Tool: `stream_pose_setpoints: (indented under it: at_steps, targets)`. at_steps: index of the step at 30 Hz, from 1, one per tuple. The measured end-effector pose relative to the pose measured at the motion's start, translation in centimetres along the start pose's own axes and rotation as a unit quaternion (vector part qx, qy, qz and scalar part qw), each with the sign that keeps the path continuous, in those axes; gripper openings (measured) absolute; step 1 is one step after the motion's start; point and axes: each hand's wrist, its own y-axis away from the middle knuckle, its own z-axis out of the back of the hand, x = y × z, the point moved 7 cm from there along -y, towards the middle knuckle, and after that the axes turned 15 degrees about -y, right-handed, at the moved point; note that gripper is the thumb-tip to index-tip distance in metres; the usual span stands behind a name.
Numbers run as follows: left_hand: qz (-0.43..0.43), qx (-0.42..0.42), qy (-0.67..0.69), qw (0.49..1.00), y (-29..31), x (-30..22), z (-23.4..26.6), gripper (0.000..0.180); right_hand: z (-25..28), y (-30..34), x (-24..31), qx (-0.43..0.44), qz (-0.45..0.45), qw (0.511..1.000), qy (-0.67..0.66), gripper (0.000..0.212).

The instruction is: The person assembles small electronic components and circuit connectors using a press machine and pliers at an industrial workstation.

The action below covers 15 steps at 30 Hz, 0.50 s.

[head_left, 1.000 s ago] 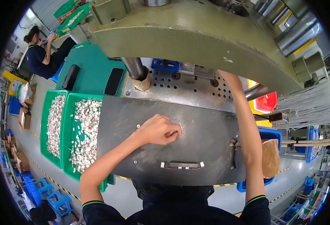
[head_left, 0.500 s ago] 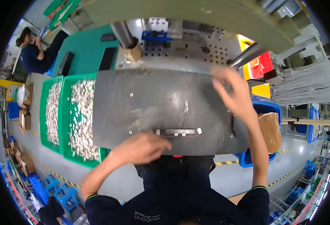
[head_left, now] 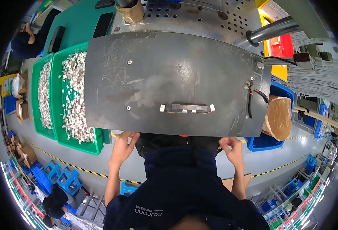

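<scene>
My left hand (head_left: 125,144) is down at the near edge of the dark worktop (head_left: 157,76), beside my lap, thumb and fingers drawn in. My right hand (head_left: 232,148) is at the same edge farther right, its fingers curled into a pinch. Whatever either hand grips there is hidden. Between and beyond them on the worktop lies a grey rectangular metal bar (head_left: 189,107). Along its near side runs a thin dark wire (head_left: 176,112) with small whitish metal tabs at both ends and two more near the middle. Neither hand touches these pieces.
Small pliers (head_left: 250,97) with dark handles lie at the worktop's right. Green bins (head_left: 54,96) of small whitish pieces stand left. At right is a blue bin (head_left: 290,90) with a brown paper bag (head_left: 278,119). A perforated metal plate (head_left: 192,17) and steel post (head_left: 274,30) stand beyond.
Both hands have left the worktop area and come down to its near edge: the right from the far right side, the left from beside the wire. The view has shifted, and the pliers now show.
</scene>
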Motion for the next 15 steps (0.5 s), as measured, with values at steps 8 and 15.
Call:
stream_pose_setpoints:
  at_steps: [8, 15]
  targets:
    - [0.075, 0.006, 0.096, 0.993, -0.7, 1.5, -1.0, 0.025, 0.6, -0.9, -2.1, -0.113, -0.021, 0.987, -0.116, 0.03]
    - [0.041, 0.163, 0.077, 0.983, -0.8, -5.9, -0.1, 0.023, -3.2, -0.5, 5.2, 0.208, -0.141, 0.968, -0.006, 0.013]
